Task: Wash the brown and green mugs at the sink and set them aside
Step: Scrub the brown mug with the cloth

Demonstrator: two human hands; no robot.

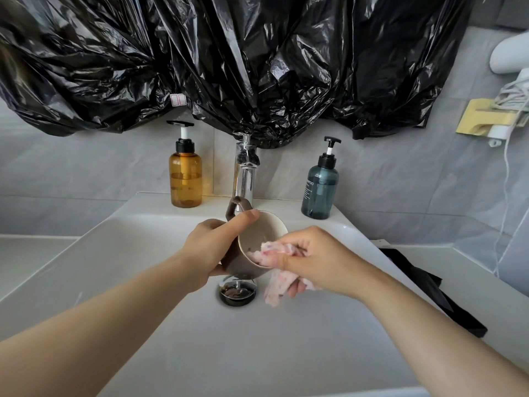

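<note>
From the head view, the only readable writing is on the blue-green pump bottle (320,190) at the sink's back right. Its label shows the letters "MPOO", and the smaller lines under them are too fine to read. A small white tag with pink marks (178,99) sits on the black plastic sheeting (229,67) that hangs across the wall above; nothing on it can be read.

There are two pump bottles: the blue-green one and an amber one (185,179) at the back left, with one chrome tap (244,179) between them. One mug (264,227) is in view. It is brown outside and pale inside, held over the white sink (200,339) just above the drain (237,292), where dark liquid sits. It is tilted so that its mouth faces right and its handle points up towards the tap.

The left hand (210,247) grips the mug, with fingers wrapped round the body and the thumb (246,220) lying along the rim. The right hand (317,259) has its fingers closed on one pink patterned cloth (279,287), pushing part of it into the mug's mouth while the rest hangs below.

On the tabletop to the right lies a black object (423,285). On the wall further right are a yellow holder (483,116) and a white cord (506,156).
</note>
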